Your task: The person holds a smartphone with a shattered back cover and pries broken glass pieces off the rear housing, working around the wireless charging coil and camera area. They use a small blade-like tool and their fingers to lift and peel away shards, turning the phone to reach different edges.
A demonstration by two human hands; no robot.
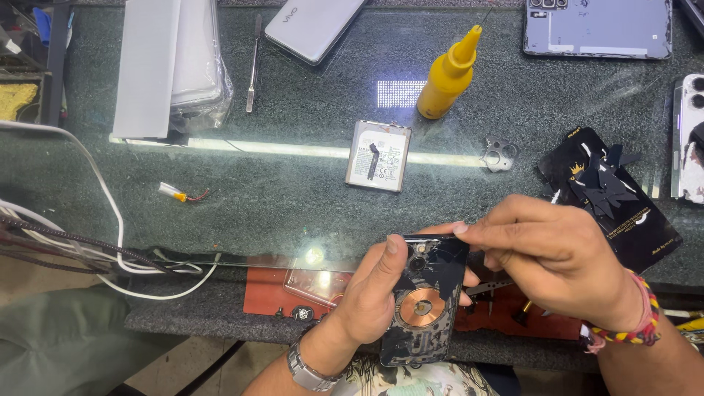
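Between both hands (469, 275), opened phone (425, 301)

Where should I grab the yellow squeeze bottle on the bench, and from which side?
Grip the yellow bottle around its wide lower body, not the thin tapered nozzle. It stands upright but looks tilted in this view, so a sideways pinch probably holds best. Come from its left, where the bench is bare; the flat battery lies just in front and a small metal bracket to the front right.

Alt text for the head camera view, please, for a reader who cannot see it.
The left hand holds an opened phone, its copper coil showing, while the right hand pinches at its top edge. Behind on the dark green worktop lie a white battery and a yellow squeeze bottle.
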